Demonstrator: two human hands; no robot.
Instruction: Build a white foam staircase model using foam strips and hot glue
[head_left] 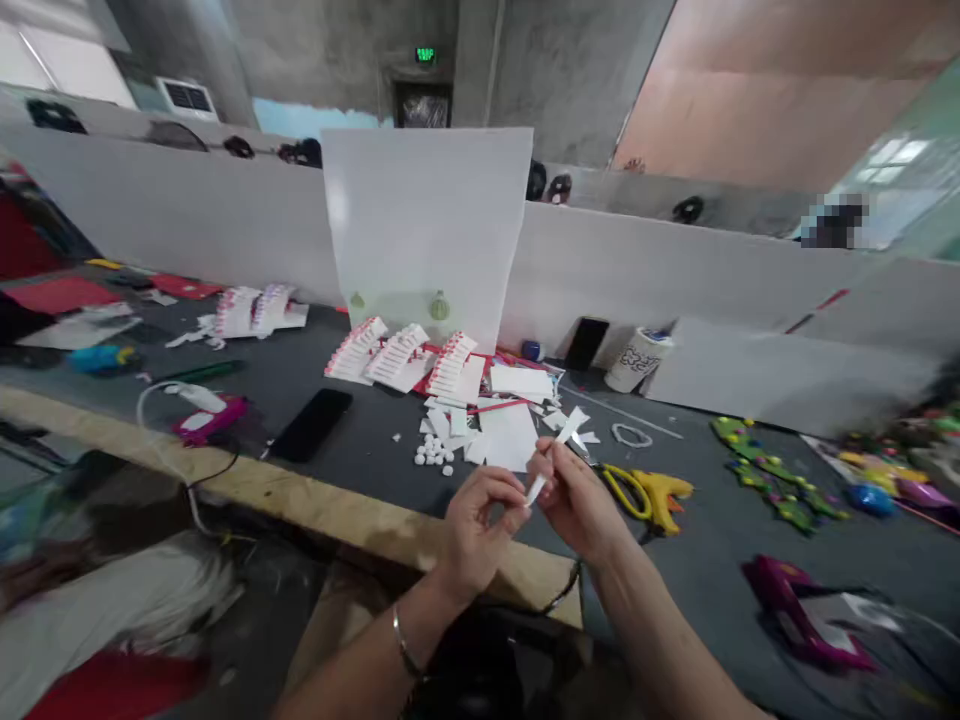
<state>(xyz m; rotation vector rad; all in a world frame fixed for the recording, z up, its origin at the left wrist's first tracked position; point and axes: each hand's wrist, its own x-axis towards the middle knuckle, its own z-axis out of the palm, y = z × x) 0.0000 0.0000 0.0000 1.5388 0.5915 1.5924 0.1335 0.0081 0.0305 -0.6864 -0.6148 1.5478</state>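
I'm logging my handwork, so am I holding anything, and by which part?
Yes, a white strip, apparently paper. Your left hand pinches its lower end; your right hand grips it around the middle, its upper end sticking out.

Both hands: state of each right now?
Left hand: closed, pinching lower end of a narrow white paper-like strip.
Right hand: closed, pinching that strip farther up.
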